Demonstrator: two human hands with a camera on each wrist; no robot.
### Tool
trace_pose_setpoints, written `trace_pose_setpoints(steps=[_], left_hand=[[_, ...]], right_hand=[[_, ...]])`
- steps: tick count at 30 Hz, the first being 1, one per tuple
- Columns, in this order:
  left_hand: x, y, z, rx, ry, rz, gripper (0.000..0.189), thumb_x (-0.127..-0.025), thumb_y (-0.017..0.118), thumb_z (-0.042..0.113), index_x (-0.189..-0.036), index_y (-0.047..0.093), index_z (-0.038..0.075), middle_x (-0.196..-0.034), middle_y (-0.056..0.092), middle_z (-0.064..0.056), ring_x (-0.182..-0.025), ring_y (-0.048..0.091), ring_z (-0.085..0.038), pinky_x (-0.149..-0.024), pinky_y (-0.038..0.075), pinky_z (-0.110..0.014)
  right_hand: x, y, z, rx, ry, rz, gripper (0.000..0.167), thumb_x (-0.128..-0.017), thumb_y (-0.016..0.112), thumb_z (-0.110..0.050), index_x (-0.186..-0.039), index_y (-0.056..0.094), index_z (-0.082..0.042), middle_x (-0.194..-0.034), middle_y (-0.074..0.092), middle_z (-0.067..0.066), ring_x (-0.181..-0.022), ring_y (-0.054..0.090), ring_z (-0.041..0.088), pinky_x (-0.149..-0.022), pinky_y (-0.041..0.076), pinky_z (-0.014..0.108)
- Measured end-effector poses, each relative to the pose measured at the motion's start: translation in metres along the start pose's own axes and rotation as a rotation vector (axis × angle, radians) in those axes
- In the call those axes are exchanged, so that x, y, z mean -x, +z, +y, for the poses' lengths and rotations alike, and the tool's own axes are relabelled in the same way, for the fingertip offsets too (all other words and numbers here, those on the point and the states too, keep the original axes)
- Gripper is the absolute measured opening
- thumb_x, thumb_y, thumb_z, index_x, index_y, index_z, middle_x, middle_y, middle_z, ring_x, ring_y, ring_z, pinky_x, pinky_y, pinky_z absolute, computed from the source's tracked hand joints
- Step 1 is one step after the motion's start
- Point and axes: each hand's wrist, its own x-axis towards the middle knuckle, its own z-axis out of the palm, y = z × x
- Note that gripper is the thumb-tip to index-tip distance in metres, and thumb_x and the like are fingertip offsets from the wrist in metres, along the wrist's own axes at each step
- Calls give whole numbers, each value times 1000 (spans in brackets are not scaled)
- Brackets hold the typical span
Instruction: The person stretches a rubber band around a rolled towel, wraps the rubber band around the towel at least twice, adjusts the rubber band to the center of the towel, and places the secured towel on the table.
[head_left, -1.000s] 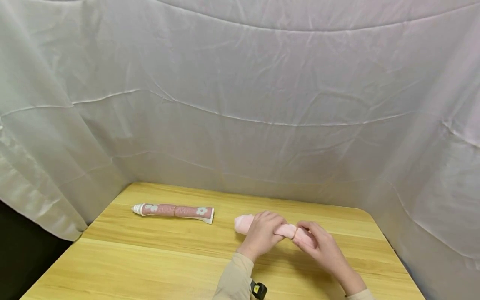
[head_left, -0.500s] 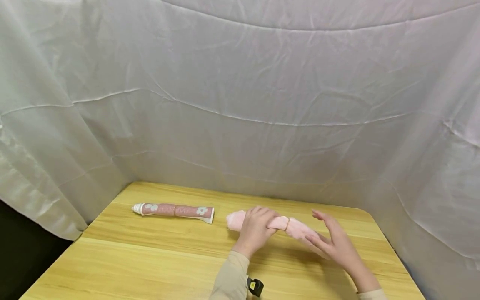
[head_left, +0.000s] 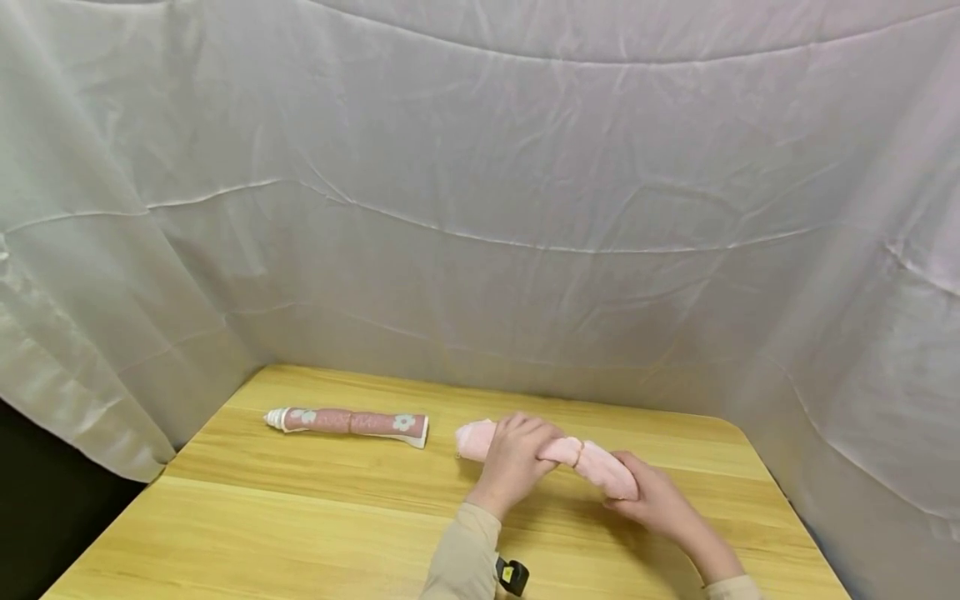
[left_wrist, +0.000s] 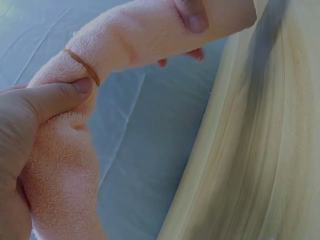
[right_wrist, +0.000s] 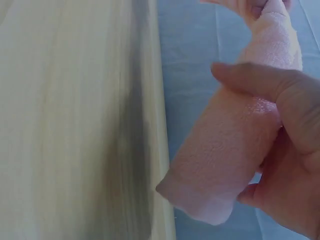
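Observation:
A rolled pale pink towel (head_left: 600, 468) is bent in the middle, with a brown rubber band (left_wrist: 82, 66) around it. My left hand (head_left: 517, 457) grips the roll left of the band, the thumb lying along the terry cloth close to the band in the left wrist view. Near the roll's right end, my right hand (head_left: 656, 498) holds it, thumb on one side and fingers on the other. The right wrist view shows this end of the towel (right_wrist: 220, 155) and my right thumb across it. The fingers under the roll are partly hidden.
Left on the wooden table (head_left: 300, 508) lies a second roll, dusky pink with pale flowers (head_left: 375, 422), banded at its middle. A black strap-like piece (head_left: 513, 575) shows by the left sleeve. A grey-white curtain (head_left: 480, 208) surrounds the table's back and sides.
My right hand has left the area by the band, spread its fingers, and now grasps the roll's right end. The roll and my left hand have shifted slightly left.

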Motion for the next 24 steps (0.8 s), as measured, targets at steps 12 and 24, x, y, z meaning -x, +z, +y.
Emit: trace_pose_setpoints(steps=[12, 24], left_hand=[[2, 1, -1, -43, -2, -65, 31, -76, 79, 34, -105, 68, 25, -108, 71, 12, -103, 63, -10, -95, 47, -33], [4, 4, -3, -180, -85, -49, 32, -70, 83, 33, -99, 69, 29, -103, 69, 13, -103, 59, -13, -101, 42, -45]], right_hand=[[-1, -12, -1, 36, 51, 48, 38, -63, 81, -3, -94, 63, -17, -83, 64, -8, -71, 50, 2, -61, 44, 26], [-1, -27, -16, 139, -86, 174, 46, -55, 79, 5, -94, 63, -14, -85, 64, -7, -72, 54, 2, -59, 46, 28]])
